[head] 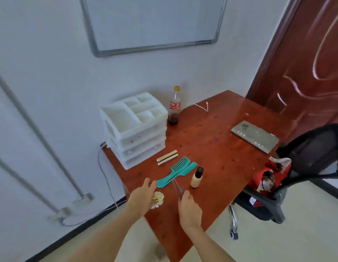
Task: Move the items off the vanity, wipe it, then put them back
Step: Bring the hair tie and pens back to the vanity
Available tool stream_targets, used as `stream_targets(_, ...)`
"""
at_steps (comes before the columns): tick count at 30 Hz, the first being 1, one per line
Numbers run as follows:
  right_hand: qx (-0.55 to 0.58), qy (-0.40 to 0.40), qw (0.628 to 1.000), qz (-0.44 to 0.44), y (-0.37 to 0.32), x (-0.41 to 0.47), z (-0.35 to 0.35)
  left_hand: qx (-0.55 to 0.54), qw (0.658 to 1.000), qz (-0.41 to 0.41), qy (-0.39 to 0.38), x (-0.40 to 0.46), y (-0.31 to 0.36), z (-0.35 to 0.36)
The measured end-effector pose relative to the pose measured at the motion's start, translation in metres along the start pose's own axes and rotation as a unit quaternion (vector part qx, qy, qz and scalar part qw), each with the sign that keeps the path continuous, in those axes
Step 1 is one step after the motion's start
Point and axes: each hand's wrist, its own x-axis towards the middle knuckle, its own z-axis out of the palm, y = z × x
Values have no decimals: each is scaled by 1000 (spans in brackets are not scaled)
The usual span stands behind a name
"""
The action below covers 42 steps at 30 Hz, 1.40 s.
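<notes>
On the reddish wooden vanity point(211, 144) lie two teal combs point(178, 170), a small cream bottle with a black cap point(197, 177) and two gold tubes point(167, 157). My left hand point(141, 197) hovers by the comb handles, fingers partly curled over a cream hair tie point(158, 200) near the front edge. My right hand point(189, 207) grips a thin translucent stick-like item point(177, 187) whose tip points toward the combs. A white drawer organizer point(135, 127) stands at the back left.
A cola bottle point(174, 105) stands beside the organizer, with a white cable point(201, 106) behind it. A grey flat package point(255, 136) lies at the right. A black mesh chair point(304, 167) holding red cloth sits at the right edge. The wall and a whiteboard are behind.
</notes>
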Motion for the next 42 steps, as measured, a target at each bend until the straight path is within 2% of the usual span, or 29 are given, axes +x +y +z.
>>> stream_targets(5, -12, -9, 984, -175, -102, -18, -8, -15, 988, -130, 77, -82, -82, -30)
stream_targets(8, -9, -14, 961, -278, -181, -53, 1, -21, 960, -269, 72, -151, -135, -54)
stream_targets(13, 17, -39, 874, -483, -319, -152, 25, -16, 891, -439, 112, -305, -218, -73)
stream_targets(16, 24, -62, 819, -570, -392, -234, 39, -15, 844, -523, 121, -406, -251, -79)
stream_targets(21, 29, -103, 736, -669, -486, -384, 69, 1, 760, -637, 130, -578, -287, -66)
stream_targets(27, 37, -156, 629, -760, -549, -536, 95, -7, 656, -745, 123, -739, -299, -34)
stream_targets(32, 18, -190, 564, -804, -590, -619, 129, -20, 592, -799, 105, -813, -314, -10)
stream_targets(35, 4, -193, 523, -830, -624, -659, 153, -31, 566, -817, 109, -846, -343, 4)
stream_targets(42, -3, -210, 439, -873, -718, -751, 195, -58, 480, -864, 138, -912, -413, 26)
